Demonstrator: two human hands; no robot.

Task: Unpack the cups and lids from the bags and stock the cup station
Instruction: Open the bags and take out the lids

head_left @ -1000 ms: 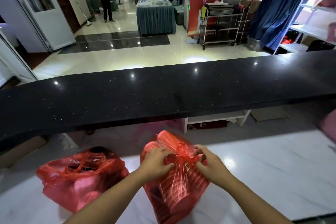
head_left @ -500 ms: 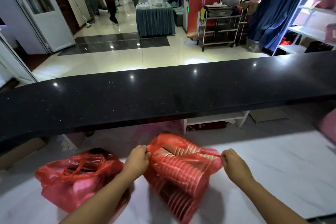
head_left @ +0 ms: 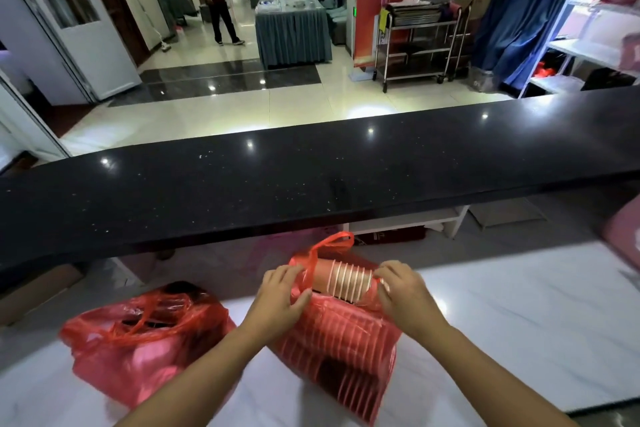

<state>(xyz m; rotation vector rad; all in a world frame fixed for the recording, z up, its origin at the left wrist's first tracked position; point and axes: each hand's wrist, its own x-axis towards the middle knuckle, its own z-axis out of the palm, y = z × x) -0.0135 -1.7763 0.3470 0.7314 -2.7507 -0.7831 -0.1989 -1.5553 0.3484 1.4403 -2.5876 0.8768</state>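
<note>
Grip: left hand [head_left: 282,291] pinches mouth of red translucent plastic bag [head_left: 332,343]; right hand [head_left: 403,291] curls round end of nested paper cup stack [head_left: 341,279]. Stack lies sideways between hands, long axis left-right, bag on white marble counter [head_left: 519,322].

One head view, yours alone.
You look forward and down from above the near edge of the white counter [head_left: 519,340], close on it; the black ledge [head_left: 311,184] crosses mid-frame, the hall [head_left: 277,107] far beyond.
</note>
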